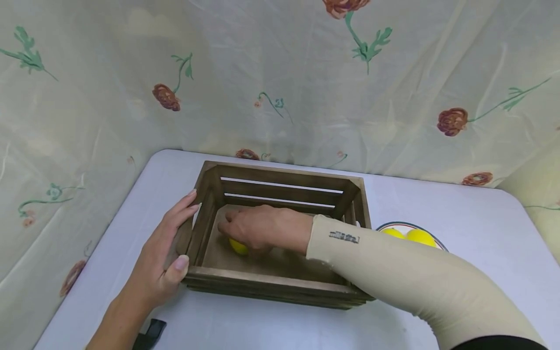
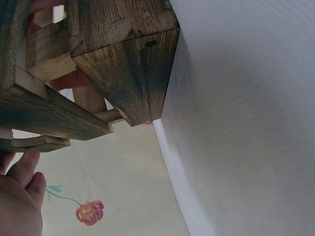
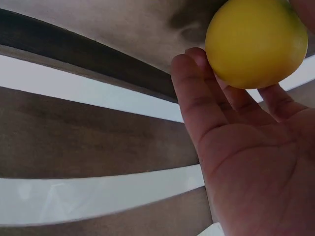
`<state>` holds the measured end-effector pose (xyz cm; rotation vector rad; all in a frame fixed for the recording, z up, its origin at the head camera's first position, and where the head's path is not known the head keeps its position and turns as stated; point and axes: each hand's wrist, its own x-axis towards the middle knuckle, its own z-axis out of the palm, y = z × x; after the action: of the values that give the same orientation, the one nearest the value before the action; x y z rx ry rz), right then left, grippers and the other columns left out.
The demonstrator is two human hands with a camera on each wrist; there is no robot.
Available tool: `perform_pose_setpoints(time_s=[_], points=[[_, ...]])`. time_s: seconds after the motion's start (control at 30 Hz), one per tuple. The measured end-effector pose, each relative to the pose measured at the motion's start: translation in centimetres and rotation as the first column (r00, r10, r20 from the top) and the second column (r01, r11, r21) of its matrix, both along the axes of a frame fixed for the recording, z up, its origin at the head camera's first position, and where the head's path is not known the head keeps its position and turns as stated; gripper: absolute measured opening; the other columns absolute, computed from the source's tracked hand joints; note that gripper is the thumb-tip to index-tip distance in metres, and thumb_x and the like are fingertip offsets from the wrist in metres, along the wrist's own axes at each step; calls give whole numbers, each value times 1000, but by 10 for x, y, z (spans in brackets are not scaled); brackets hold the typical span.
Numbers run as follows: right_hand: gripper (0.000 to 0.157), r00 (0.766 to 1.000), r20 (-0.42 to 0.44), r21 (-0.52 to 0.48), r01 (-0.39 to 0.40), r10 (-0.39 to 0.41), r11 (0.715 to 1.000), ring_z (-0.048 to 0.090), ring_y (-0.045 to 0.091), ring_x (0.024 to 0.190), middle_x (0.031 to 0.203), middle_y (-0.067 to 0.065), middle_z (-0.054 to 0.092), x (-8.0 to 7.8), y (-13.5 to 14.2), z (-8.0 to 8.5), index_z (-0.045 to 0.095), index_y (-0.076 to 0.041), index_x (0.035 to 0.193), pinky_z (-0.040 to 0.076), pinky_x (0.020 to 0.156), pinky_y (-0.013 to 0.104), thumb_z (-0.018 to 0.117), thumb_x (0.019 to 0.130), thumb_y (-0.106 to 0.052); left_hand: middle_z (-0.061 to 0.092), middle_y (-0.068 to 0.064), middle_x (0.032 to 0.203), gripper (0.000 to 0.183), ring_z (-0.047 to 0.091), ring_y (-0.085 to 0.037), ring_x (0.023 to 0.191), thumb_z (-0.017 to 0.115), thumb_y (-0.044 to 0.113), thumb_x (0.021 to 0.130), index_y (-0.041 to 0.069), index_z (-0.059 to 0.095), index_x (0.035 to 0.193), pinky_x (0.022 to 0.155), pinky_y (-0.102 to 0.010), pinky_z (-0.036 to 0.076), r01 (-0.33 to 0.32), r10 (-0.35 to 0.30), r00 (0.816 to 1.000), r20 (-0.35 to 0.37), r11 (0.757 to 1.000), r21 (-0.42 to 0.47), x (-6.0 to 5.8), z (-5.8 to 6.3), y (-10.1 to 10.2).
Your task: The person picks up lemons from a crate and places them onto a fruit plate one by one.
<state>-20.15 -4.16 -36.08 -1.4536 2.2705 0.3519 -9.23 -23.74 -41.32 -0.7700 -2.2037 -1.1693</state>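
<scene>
A brown slatted wooden crate [image 1: 273, 282] stands on the white table. My left hand [image 1: 164, 253] holds its left end, the fingers toward the far part of the rim and the thumb by the near corner. In the left wrist view, the left fingers [image 2: 30, 162] touch a slat. Inside the crate, my right hand [image 1: 258, 226] reaches down over a round yellow fruit [image 1: 238, 246] near the left end. The right wrist view shows the fingers [image 3: 194, 93] around this yellow fruit [image 3: 256, 44], low over the crate floor; part of the thumb is cut off by the frame.
To the right of the crate, partly behind the right sleeve, a rimmed plate [image 1: 441, 243] bears more yellow fruits [image 1: 421, 236]. A flower-printed curtain [image 1: 280, 73] hangs behind the table. A dark strap-like item [image 1: 150, 333] shows beneath the left forearm.
</scene>
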Motion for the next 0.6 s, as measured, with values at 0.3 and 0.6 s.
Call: perform_pose_setpoints(time_s=[0.3, 0.6], points=[[63, 996, -86, 17, 10, -8, 1000, 62, 26, 117, 142, 7, 56, -3, 0, 6, 52, -12, 147, 54, 96, 39, 77, 89, -18, 40, -25, 161, 77, 37, -36, 150, 40, 56, 106, -8, 47, 149, 123, -33, 26, 12, -12, 1000, -11, 1000, 15, -1, 0, 0], [69, 997, -23, 9, 80, -80, 997, 59, 19, 109, 139, 6, 56, -6, 3, 23, 48, -15, 153, 55, 86, 37, 76, 91, -21, 40, -25, 161, 78, 37, -36, 150, 39, 57, 106, -8, 47, 148, 123, -33, 26, 14, -14, 1000, -11, 1000, 12, -1, -1, -1]])
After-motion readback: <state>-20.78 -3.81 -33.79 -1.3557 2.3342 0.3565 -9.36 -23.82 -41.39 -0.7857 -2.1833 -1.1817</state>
